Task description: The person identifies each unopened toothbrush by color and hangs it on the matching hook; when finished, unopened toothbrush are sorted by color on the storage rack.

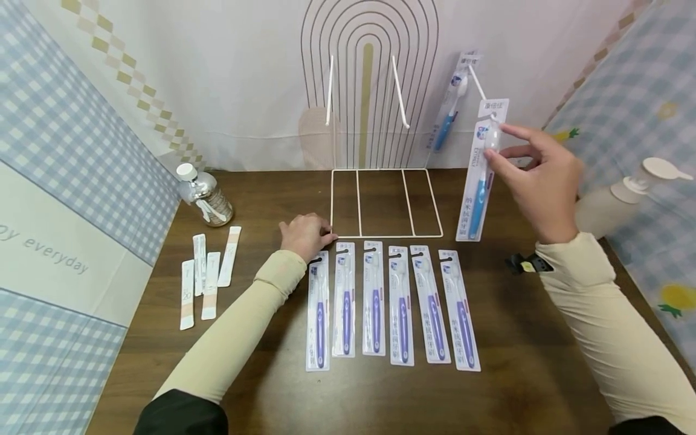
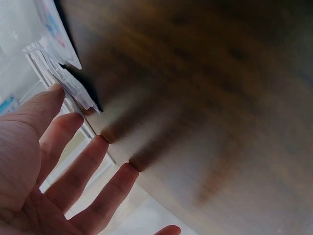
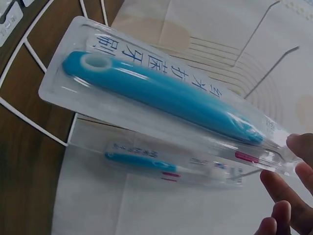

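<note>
Up at the right-hand peg (image 1: 477,81) of the white wire rack (image 1: 380,181), your right hand (image 1: 544,181) is pinching the top of a blue toothbrush pack (image 1: 481,175) between thumb and fingertips, right around the brush head. The hang hole looks like it's already on the peg tip, though I can't tell for sure how far it's threaded. My take: keep the pinch light and high, and slide the card straight along the peg instead of twisting it, since the thin plastic would probably flex and pop off. Another blue pack (image 1: 450,106) already hangs further back on the same peg, so leave it room.

Orientation-wise, the pack hangs nearly vertical, long axis up and down, bristle end at the top, handle pointing down at the brown table (image 1: 489,362). It tilts a touch to the left at the bottom. The right wrist view shows the blister face and blue handle (image 3: 161,93) clearly.

Your left hand (image 1: 304,235) rests on the table by the rack's front left corner, fingers loosely curled, holding nothing, just above the row of six purple packs (image 1: 391,305).
</note>
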`<state>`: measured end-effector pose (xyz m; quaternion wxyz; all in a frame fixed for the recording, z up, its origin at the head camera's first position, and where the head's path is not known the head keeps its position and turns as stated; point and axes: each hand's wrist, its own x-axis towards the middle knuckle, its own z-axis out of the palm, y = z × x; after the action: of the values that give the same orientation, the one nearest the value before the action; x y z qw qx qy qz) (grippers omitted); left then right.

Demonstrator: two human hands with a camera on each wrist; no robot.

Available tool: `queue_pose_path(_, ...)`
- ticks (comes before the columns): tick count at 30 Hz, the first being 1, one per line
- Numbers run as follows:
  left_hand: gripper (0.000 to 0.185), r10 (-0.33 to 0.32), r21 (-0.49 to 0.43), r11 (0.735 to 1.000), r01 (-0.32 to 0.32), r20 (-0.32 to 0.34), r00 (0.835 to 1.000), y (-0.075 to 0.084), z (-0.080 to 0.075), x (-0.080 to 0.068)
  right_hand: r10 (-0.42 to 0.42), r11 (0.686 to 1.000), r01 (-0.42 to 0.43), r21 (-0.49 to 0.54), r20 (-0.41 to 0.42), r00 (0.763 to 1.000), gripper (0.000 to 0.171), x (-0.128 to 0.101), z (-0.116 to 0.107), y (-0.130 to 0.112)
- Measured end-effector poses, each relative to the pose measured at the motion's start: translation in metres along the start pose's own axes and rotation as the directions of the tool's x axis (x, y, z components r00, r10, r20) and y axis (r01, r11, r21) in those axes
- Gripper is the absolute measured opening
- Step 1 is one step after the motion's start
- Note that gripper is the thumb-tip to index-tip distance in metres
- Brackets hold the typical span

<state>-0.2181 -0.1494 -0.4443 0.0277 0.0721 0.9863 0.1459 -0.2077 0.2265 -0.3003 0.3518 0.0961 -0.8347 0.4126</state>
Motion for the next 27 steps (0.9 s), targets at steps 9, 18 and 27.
queue_pose_path(9,0.022,-0.003,-0.008,1.000,0.003,-0.001,1.000,0.001,0.000,-0.002,0.061,0.997,-0.062,-0.043,-0.022,0.998,0.041,0.042,0.046,0.032)
queue_pose_path(18,0.022,0.003,-0.007,1.000,-0.003,-0.013,1.000,0.001,0.004,0.001,0.168,0.972,-0.173,-0.157,-0.045,0.985,0.044,0.076,0.069,0.047)
queue_pose_path(27,0.024,0.016,0.005,1.000,-0.016,-0.010,1.000,0.004,0.005,0.004,0.214,0.959,-0.221,-0.178,-0.054,0.975,0.044,0.082,0.069,0.054)
